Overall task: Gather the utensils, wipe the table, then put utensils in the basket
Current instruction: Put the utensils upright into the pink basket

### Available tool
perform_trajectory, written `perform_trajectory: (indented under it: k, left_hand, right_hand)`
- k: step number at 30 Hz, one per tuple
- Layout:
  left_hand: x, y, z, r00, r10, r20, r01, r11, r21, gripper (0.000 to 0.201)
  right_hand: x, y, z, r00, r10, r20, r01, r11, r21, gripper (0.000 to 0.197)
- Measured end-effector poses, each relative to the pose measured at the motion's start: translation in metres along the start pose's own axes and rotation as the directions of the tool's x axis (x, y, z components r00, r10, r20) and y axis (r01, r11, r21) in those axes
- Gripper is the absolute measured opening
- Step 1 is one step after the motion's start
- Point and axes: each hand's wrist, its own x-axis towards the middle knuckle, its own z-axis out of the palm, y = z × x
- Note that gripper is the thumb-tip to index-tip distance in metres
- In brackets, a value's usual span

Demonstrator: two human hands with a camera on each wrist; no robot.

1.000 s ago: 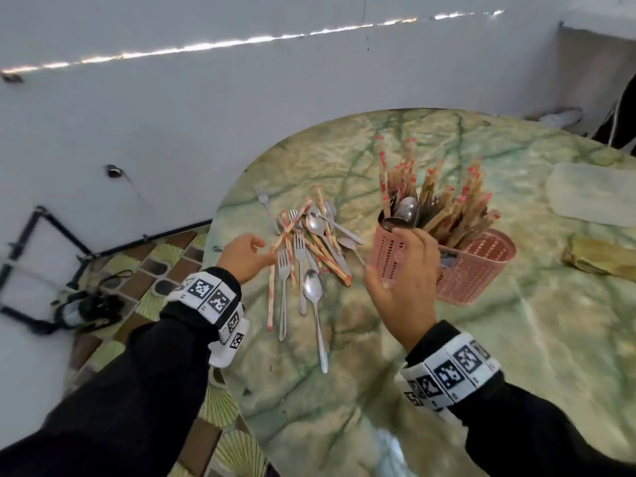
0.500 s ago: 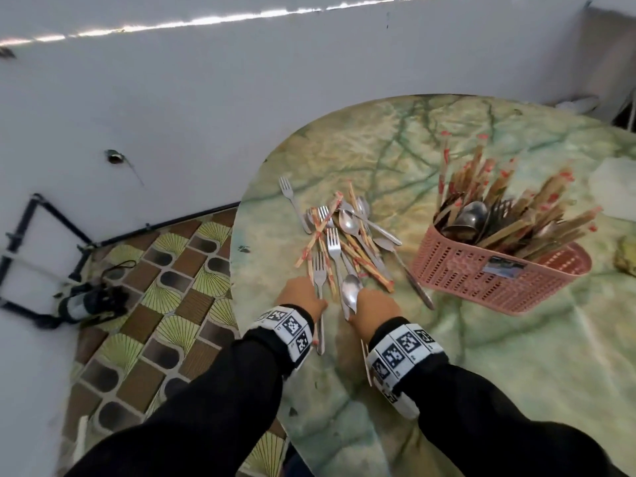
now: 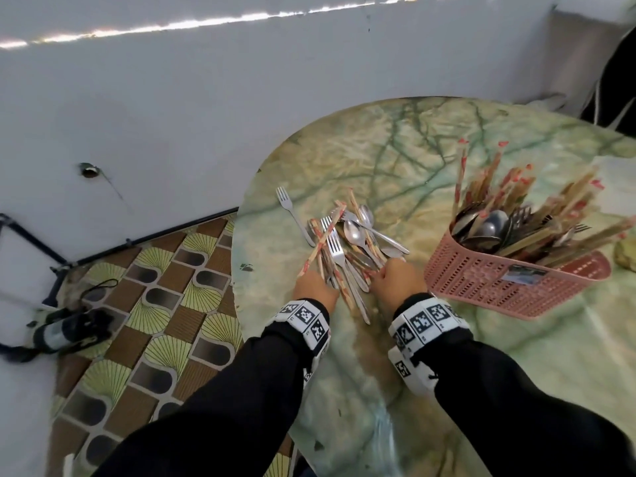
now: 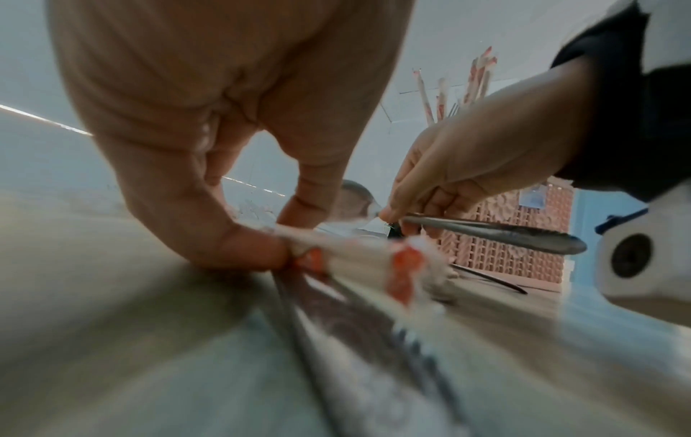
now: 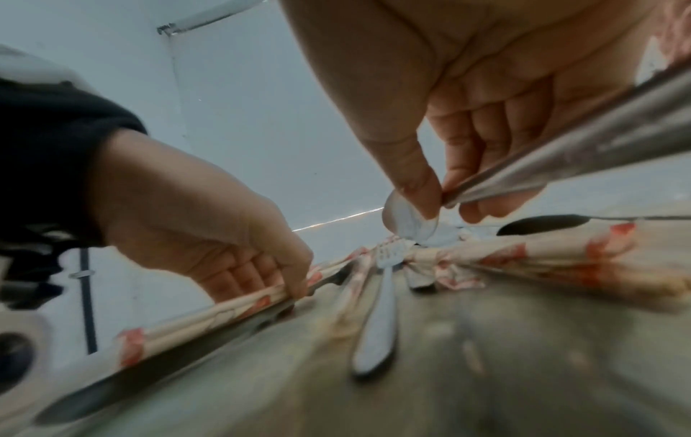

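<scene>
A pile of metal forks, spoons and paper-wrapped chopsticks (image 3: 347, 242) lies on the green marbled table (image 3: 395, 160). My left hand (image 3: 315, 287) is at the pile's near left end. Its thumb and fingers pinch wrapped chopsticks (image 4: 359, 251) against the table. My right hand (image 3: 395, 277) is at the near right end and pinches a spoon (image 5: 523, 174) by its handle, lifted off the table. The pink basket (image 3: 499, 280) stands to the right, packed with chopsticks and cutlery. One fork (image 3: 292, 211) lies apart at the left of the pile.
The table's rounded edge (image 3: 237, 270) runs just left of my left hand, with patterned floor tiles (image 3: 155, 321) below. A white wall (image 3: 172, 115) stands behind. A black object with a strap (image 3: 65, 332) lies on the floor. Something yellowish (image 3: 626, 253) sits right of the basket.
A second ago my right hand was at the basket and my left was reaching for the pile. Both hands have come down to the pile's near end and taken hold of utensils.
</scene>
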Motion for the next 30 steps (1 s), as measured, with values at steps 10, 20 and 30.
perform_trajectory:
  k: [10, 20, 30]
  left_hand:
    - [0.027, 0.022, 0.008, 1.0, 0.0, 0.021, 0.0, 1.0, -0.008, 0.036]
    - [0.036, 0.039, 0.015, 1.0, -0.02, 0.017, 0.02, 0.999, 0.035, 0.013]
    - [0.034, 0.031, 0.018, 0.994, -0.065, 0.084, 0.071, 0.996, -0.062, 0.032]
  right_hand:
    - [0.059, -0.009, 0.007, 0.987, 0.014, 0.162, -0.004, 0.998, -0.062, 0.094]
    - [0.063, -0.016, 0.004, 0.971, 0.066, 0.23, -0.048, 0.996, -0.079, 0.034]
    - [0.047, -0.022, 0.005, 0.982, 0.024, 0.187, 0.002, 0.991, -0.135, 0.015]
